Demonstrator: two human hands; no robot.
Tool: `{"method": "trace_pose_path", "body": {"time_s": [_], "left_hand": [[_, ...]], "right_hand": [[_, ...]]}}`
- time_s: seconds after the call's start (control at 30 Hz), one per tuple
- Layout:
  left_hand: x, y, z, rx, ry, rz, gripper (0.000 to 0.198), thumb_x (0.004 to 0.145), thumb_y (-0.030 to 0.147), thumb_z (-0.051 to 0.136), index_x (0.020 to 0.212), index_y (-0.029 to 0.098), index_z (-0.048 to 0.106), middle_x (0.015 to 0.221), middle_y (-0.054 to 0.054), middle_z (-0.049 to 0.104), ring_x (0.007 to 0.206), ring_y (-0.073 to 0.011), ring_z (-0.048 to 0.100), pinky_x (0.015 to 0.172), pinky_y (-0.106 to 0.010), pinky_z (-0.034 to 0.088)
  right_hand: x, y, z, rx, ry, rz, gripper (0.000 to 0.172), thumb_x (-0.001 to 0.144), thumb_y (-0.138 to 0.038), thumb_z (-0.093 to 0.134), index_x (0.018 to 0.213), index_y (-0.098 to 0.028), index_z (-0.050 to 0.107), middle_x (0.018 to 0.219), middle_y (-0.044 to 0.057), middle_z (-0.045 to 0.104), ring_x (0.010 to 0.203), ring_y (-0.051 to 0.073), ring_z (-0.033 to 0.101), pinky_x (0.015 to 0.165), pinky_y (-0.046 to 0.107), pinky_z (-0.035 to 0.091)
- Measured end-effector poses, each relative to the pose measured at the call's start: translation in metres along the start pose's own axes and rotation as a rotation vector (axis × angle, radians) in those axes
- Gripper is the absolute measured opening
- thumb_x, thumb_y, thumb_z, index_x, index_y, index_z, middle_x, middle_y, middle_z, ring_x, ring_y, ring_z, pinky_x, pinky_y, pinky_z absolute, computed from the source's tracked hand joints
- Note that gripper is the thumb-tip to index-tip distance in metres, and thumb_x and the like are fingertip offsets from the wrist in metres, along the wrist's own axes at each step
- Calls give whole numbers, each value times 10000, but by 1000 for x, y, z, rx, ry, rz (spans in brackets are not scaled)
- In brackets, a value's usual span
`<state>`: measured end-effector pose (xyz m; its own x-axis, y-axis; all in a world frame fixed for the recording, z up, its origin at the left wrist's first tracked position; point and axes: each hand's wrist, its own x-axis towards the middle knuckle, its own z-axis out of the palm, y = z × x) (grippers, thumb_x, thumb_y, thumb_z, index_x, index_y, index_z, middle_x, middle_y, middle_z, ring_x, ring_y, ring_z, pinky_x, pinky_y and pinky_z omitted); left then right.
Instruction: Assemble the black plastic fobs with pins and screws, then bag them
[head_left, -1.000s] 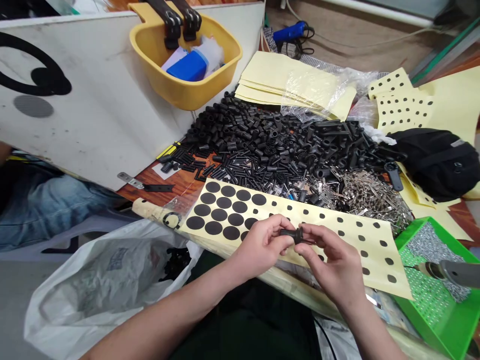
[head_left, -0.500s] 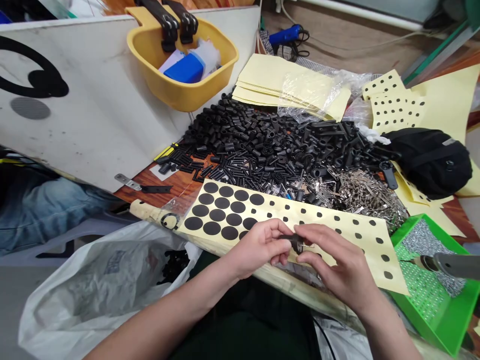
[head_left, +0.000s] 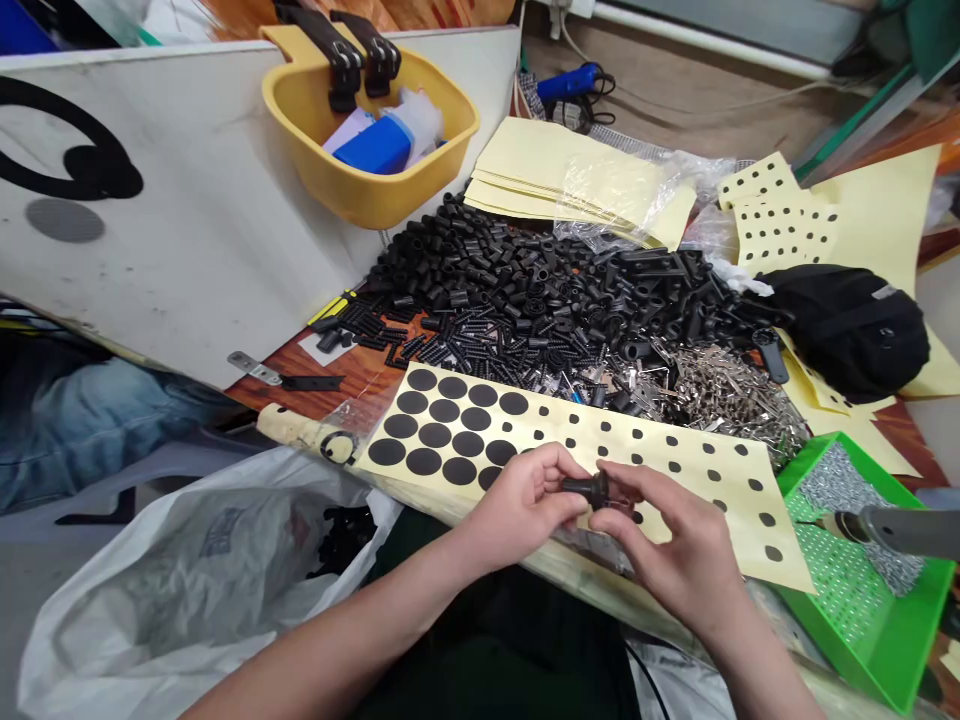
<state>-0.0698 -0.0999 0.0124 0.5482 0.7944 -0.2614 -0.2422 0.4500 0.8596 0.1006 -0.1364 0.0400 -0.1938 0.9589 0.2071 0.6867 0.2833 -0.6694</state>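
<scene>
A small black plastic part (head_left: 594, 490) is held between both hands above the front edge of the sticker sheet. My left hand (head_left: 529, 500) is closed round its left end, the fingers curled. Thumb and fingertips of my right hand (head_left: 667, 530) pinch its right end, where a thin metal piece sticks out; its exact form is too small to tell. Under the hands lies a pale yellow sheet (head_left: 697, 480) with large black discs on the left and small black dots on the right.
Behind the sheet lie heaped black plastic parts (head_left: 517, 280) and metal clips (head_left: 735, 395). A green tray (head_left: 885, 650) of screws stands right, with a screwdriver (head_left: 900, 530) reaching over it. A yellow basket (head_left: 375, 200) hangs on the white partition. A white bag (head_left: 165, 600) sits lower left.
The black part has turned slightly between my fingers, and the metal piece at its right end now lies nearer my right fingertips. Both hands stay almost in place; the view has shifted a little.
</scene>
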Motion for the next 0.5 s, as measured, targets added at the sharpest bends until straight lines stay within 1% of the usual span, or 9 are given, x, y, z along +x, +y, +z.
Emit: {"method": "trace_pose_path", "body": {"time_s": [0.07, 0.1, 0.17, 0.23, 0.3, 0.33, 0.4, 0.47, 0.5], "left_hand": [[0, -1, 1, 37, 54, 42, 143, 667, 106, 605, 791, 153, 550, 684, 27, 555, 602, -80, 517, 564, -201, 389], [1, -1, 1, 42, 64, 43, 143, 666, 105, 606, 791, 152, 555, 690, 25, 557, 603, -82, 517, 564, -203, 393], [1, -1, -1, 18, 38, 2, 139, 677, 127, 615, 795, 154, 547, 658, 25, 561, 563, -85, 515, 531, -206, 385], [0, 0, -3, -18, -9, -50, 152, 688, 156, 624, 809, 158, 533, 592, 34, 552, 515, -85, 509, 492, -200, 361], [0, -1, -3, -35, -38, -71, 164, 695, 168, 626, 826, 159, 528, 558, 39, 542, 502, -87, 510, 474, -193, 344], [0, -1, -3, -39, -32, -62, 165, 692, 162, 625, 826, 158, 529, 573, 36, 549, 512, -87, 513, 479, -192, 350], [0, -2, -1, -23, 10, -4, 151, 682, 131, 620, 811, 152, 544, 641, 24, 567, 563, -83, 524, 520, -195, 380], [1, -2, 0, 4, 44, 48, 143, 665, 98, 614, 788, 148, 562, 681, 21, 570, 598, -79, 523, 558, -198, 400], [1, -2, 0, 8, 45, 50, 142, 660, 93, 615, 781, 147, 565, 681, 22, 570, 595, -78, 522, 562, -199, 404]], "right_hand": [[1, 0, 2, 9, -48, 197, 368, 890, -452, 512, 717, -170, 673, 526, 7, 612, 434, 129, 551, 416, 229, 441], [2, 0, 2, 17, -67, 249, 424, 902, -482, 467, 700, -170, 670, 497, 0, 592, 402, 122, 527, 395, 228, 423], [3, 0, -3, 29, -28, 195, 413, 895, -507, 464, 906, -167, 698, 659, 32, 679, 513, 145, 605, 486, 247, 494], [3, 1, -8, 32, 26, 24, 426, 849, -465, 575, 1179, -199, 619, 993, 83, 710, 806, 198, 676, 704, 302, 554], [3, 0, -9, 40, 10, -74, 402, 821, -372, 644, 1194, -226, 612, 1115, 90, 683, 956, 218, 658, 821, 332, 540], [4, -1, -8, 49, -12, -43, 338, 812, -350, 659, 1124, -218, 647, 1048, 85, 705, 909, 214, 670, 787, 321, 550], [5, -1, -5, 93, -78, 163, 250, 835, -404, 617, 898, -174, 692, 754, 60, 713, 636, 178, 664, 579, 273, 549], [5, -1, -3, 132, -153, 373, 424, 882, -508, 495, 727, -154, 670, 513, 23, 616, 434, 146, 574, 426, 250, 483], [5, 0, -3, 139, -172, 397, 479, 901, -533, 434, 736, -152, 675, 499, 21, 605, 427, 147, 572, 426, 253, 483]]}}
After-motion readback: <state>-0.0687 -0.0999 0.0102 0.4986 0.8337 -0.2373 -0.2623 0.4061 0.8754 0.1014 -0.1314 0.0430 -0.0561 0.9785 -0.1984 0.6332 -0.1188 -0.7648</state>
